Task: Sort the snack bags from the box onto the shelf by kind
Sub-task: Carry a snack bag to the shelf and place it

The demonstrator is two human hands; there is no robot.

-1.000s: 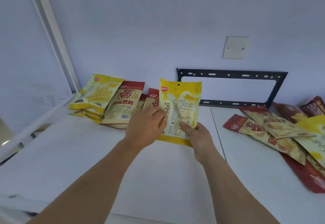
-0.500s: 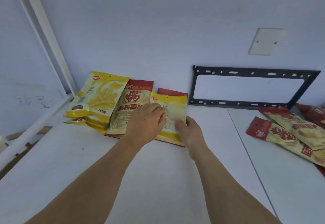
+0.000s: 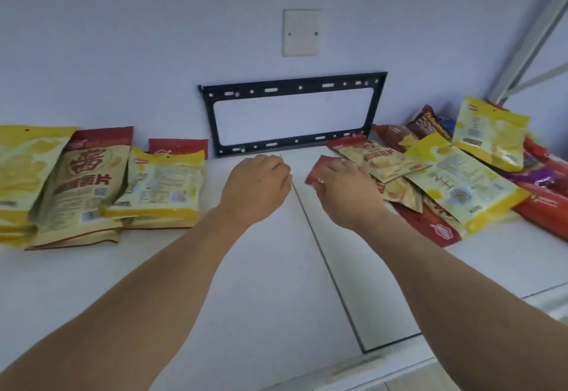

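The right hand [image 3: 344,194] lies with its fingers curled on the near corner of a red bag [image 3: 316,172] at the left edge of the unsorted heap [image 3: 445,181]. The fingers seem to press on that corner, but they hide the contact, so I cannot tell if they really pinch it. The left hand [image 3: 256,187] is loosely cupped over the bare white shelf [image 3: 261,283], just beside the seam between the two boards, and it holds nothing.

To do this step well, I think the right hand should pinch the free red corner and draw the bag toward the middle, low and flat. A beige bag [image 3: 382,157] and a yellow bag [image 3: 461,184] overlap it, so a quick pull could drag them along or push them over the front edge. The free left hand could hold these two down, or take the bag's other end.

The sorted bags stand at the far left: a yellow pile [image 3: 24,172], a beige-and-red pile [image 3: 83,187], and a yellow bag laid back side up [image 3: 166,184] over a red one. The way there across the shelf is free. Behind the hands, a black bracket [image 3: 292,114] leans at the wall under a white plate [image 3: 302,32]. More bags, red, purple and yellow, lie deep in the right corner.
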